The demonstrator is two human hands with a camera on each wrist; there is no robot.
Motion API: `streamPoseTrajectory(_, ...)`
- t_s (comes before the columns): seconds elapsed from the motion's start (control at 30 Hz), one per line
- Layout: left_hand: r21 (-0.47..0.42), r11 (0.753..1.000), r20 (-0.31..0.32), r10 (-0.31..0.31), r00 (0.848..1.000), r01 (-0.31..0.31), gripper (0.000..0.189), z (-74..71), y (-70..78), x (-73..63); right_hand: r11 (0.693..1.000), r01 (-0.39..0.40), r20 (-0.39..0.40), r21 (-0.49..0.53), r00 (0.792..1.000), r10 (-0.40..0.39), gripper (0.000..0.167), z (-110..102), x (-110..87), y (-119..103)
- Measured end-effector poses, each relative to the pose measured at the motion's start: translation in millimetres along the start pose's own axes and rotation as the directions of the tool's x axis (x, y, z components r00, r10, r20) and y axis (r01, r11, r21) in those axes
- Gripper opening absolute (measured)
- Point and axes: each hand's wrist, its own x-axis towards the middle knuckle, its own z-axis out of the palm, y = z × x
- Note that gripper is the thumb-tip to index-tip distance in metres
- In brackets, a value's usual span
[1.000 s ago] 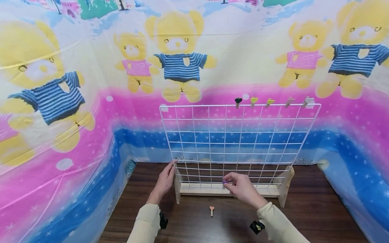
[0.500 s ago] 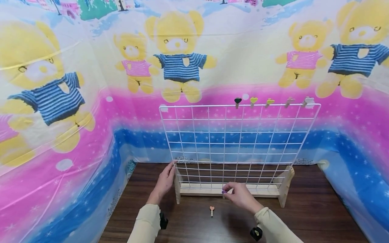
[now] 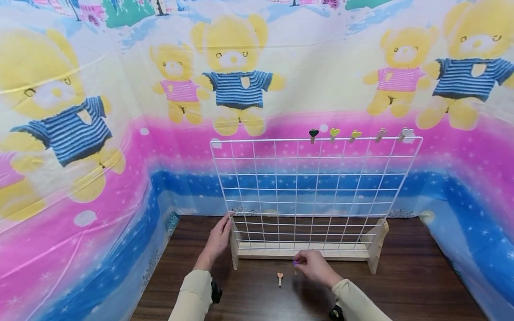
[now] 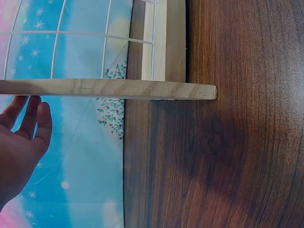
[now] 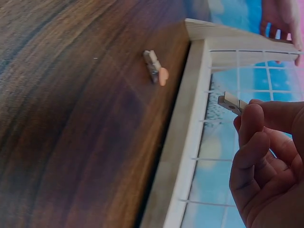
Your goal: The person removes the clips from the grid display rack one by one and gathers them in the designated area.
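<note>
In the head view my right hand [image 3: 315, 267] pinches a small clothespin [image 3: 295, 264] with a purple heart, just in front of the rack's base. The right wrist view shows the clothespin's wooden legs [image 5: 231, 103] poking out past thumb and finger; its heart is hidden there. An orange-heart clothespin [image 3: 279, 279] lies on the table to the left of that hand. My left hand [image 3: 218, 236] touches the left wooden post [image 4: 109, 88] of the white wire grid rack [image 3: 317, 196], fingertips against its outer side. Its thumb is hidden in the left wrist view.
Several heart clothespins, among them a black one [image 3: 313, 135] and a white one [image 3: 406, 133], sit along the grid's top wire. A wooden base bar [image 3: 265, 254] joins the posts. Behind the dark table [image 3: 417, 276] hangs a bear-print cloth [image 3: 329, 80].
My right hand has drawn down and toward me with the purple-heart clothespin, from the grid's lower wires to in front of the base bar. The left hand stays at the post.
</note>
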Motion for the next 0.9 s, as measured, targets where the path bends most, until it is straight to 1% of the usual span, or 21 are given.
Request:
streamPoseTrajectory(0.23, -0.002, 1.0, 0.0, 0.006, 1.0, -0.006, 0.038, -0.1, -1.3, -0.4, 1.0, -0.023, 0.018, -0.02, 1.0, 0.024, 0.008, 6, -4.6, 10)
streamPoseTrajectory(0.4, -0.006, 1.0, 0.001, 0.005, 1.0, -0.005, 0.038, -0.5, -0.2, -0.6, 0.998, -0.058, 0.044, 0.026, 0.997, 0.056, 0.008, 14, -6.5, 17)
streamPoseTrajectory(0.47, -0.01, 1.0, 0.003, 0.002, 1.0, -0.002, 0.038, -0.5, 0.2, -0.8, 0.997, -0.06, 0.046, 0.057, 0.997, 0.057, 0.009, 17, -7.2, 18)
streamPoseTrajectory(0.57, -0.008, 1.0, 0.002, 0.003, 1.0, -0.003, 0.038, -0.4, 0.5, -0.8, 0.996, -0.051, 0.036, 0.073, 0.998, 0.049, 0.008, 21, -7.7, 19)
streamPoseTrajectory(0.67, -0.005, 1.0, 0.003, 0.0, 1.0, 0.0, 0.038, -0.3, 0.0, -0.6, 0.998, -0.045, 0.024, 0.05, 0.999, 0.044, 0.007, 24, -7.8, 20)
streamPoseTrajectory(0.9, 0.0, 1.0, -0.001, 0.001, 1.0, -0.001, 0.037, -0.4, -0.8, 0.0, 0.998, -0.061, 0.021, 0.018, 0.998, 0.061, 0.006, 32, -6.6, 28)
